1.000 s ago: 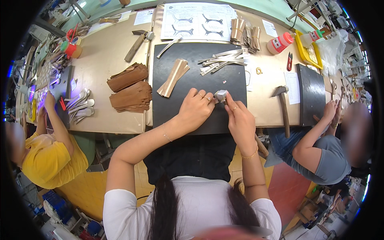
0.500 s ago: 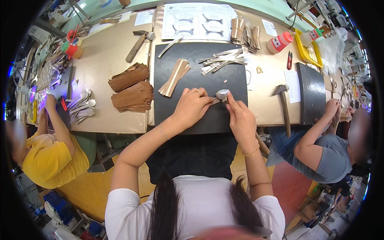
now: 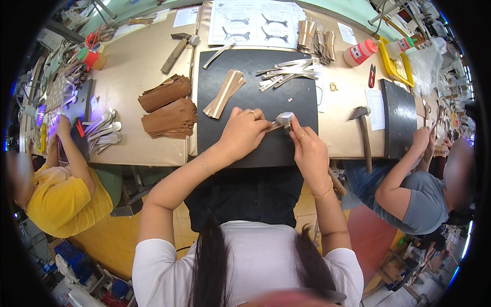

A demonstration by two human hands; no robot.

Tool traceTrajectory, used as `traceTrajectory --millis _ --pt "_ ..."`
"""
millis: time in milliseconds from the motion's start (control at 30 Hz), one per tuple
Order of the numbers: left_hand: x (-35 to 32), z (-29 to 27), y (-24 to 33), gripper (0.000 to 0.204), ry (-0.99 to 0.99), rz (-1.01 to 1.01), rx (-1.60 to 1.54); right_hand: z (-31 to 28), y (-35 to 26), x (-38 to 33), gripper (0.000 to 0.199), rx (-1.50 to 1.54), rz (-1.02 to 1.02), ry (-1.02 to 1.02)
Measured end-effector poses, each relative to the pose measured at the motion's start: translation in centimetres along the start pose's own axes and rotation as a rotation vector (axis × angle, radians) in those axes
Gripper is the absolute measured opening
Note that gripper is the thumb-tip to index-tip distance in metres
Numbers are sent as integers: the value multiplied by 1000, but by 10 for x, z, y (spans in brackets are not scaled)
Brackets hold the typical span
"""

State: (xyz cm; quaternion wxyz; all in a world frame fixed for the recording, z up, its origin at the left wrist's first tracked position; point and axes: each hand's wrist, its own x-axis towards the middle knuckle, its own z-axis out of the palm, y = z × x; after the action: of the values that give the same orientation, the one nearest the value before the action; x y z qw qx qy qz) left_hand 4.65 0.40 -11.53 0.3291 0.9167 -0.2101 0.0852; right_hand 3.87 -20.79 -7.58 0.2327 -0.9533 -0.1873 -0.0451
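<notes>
Over the black work mat [image 3: 245, 153], both my hands meet at one small piece: a narrow strip [image 3: 276, 125] with a silver-grey, folded-looking end [image 3: 285, 118]. My left hand [image 3: 244, 130] pinches the strip from the left, fingers closed. On the other side my right hand [image 3: 310, 148] is closed too, thumb and fingertips against the silver-grey end; its exact kind is unclear. Left of them lies a bundle of tan and cream strips [image 3: 224, 94]. Beyond my hands, a loose pile of pale strips [image 3: 287, 73] spreads across the mat's far right part.
Brown leather pieces [image 3: 169, 118] are stacked left of the mat. One hammer [image 3: 176, 55] lies behind them; another hammer [image 3: 364, 130] rests at right, its handle over the edge. Red snips [image 3: 372, 75], a bottle [image 3: 360, 52] and drawing sheets [image 3: 255, 23] lie farther back. Co-workers sit on both sides.
The whole view has shifted slightly. My hands keep nearly the same hold on the strip and its silver-grey end, and nothing is let go.
</notes>
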Motion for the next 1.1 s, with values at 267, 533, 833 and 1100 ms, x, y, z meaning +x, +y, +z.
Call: traceTrajectory --millis 267,533,833,1100 --pt "-2 0 7 13 4 223 390 -1 -11 -1 49 39 -20 24" --pt "-7 4 6 14 42 170 334 5 -9 -4 47 103 -54 142" --pt "-12 -1 -1 10 6 102 224 0 -7 -1 46 54 -61 74" --pt "-14 -7 -1 8 3 -21 21 -4 -16 -4 40 -1 4 -89"
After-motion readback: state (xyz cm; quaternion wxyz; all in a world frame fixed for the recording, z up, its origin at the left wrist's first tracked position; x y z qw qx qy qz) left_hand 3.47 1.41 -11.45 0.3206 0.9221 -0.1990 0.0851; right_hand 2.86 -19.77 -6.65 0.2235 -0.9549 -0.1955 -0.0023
